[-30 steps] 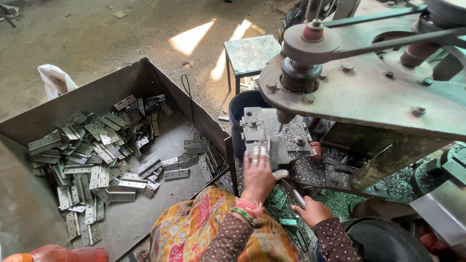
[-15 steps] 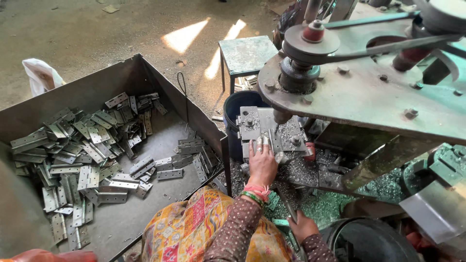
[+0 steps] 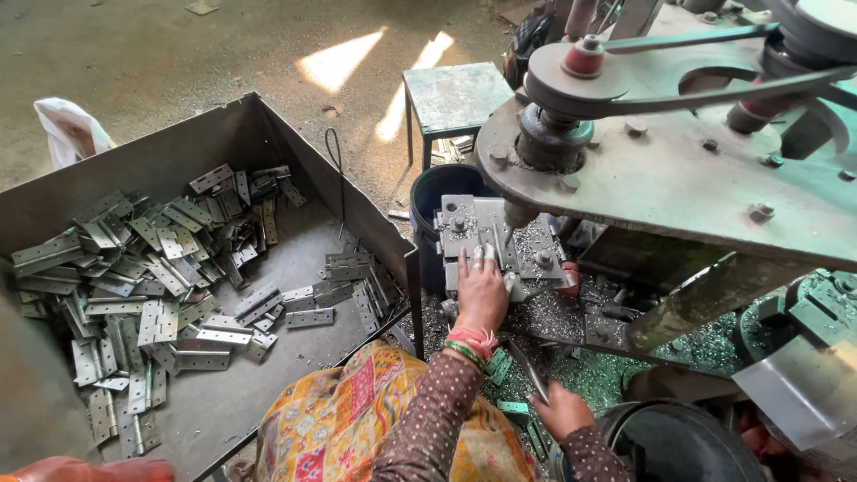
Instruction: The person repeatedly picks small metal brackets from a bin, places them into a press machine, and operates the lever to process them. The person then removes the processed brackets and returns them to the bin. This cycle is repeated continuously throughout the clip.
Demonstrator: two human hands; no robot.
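Note:
My left hand point(image 3: 482, 293) lies on the grey metal jig point(image 3: 464, 223) under the drill spindle point(image 3: 516, 214), its fingers pressing a flat metal hinge point(image 3: 489, 254) against it. Lower down and nearer my body, my right hand point(image 3: 562, 411) is closed around a dark metal lever point(image 3: 536, 373). Silver metal shavings point(image 3: 536, 241) cover the jig and the machine bed. A patterned orange cloth point(image 3: 357, 411) covers my lap.
A large grey metal bin point(image 3: 268, 134) on my left holds several loose hinges point(image 3: 152, 268). The machine's green-grey plate with pulleys and belts point(image 3: 678, 161) overhangs on the right. Behind the jig stand a dark blue bucket point(image 3: 437, 192) and a small green stool point(image 3: 455, 94).
My right hand has dropped lower and closer to my body with the lever. My left hand has stayed on the jig, shifting slightly.

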